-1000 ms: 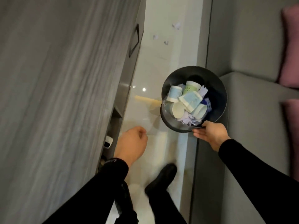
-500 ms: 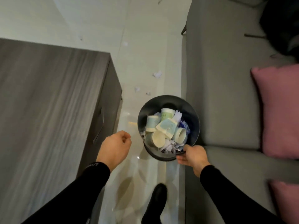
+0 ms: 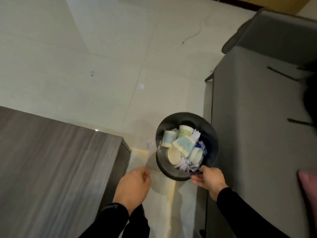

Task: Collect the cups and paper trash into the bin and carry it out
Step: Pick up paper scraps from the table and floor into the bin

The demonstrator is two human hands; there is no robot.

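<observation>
Bin (image 3: 212,134) hung above floor between bench (image 3: 51,160) corner and sofa (image 3: 257,134). Right hand (image 3: 208,177) gripped its near rim, bin upright so cups (image 3: 184,146) would not spill. Left hand (image 3: 133,184) was loosely curled w/ nothing in it, prob. for balance.

Dim, even indoor light with a greenish cast. The pale floor tiles (image 3: 103,48) are brightest, with a warm glossy reflection and a soft shadow just left of the bin (image 3: 212,134), whose inside is dark. Motion blur smears the wood-grain desktop (image 3: 51,169) near left and the pink cushion (image 3: 308,194) at right. Straight edges bow toward the borders.
</observation>
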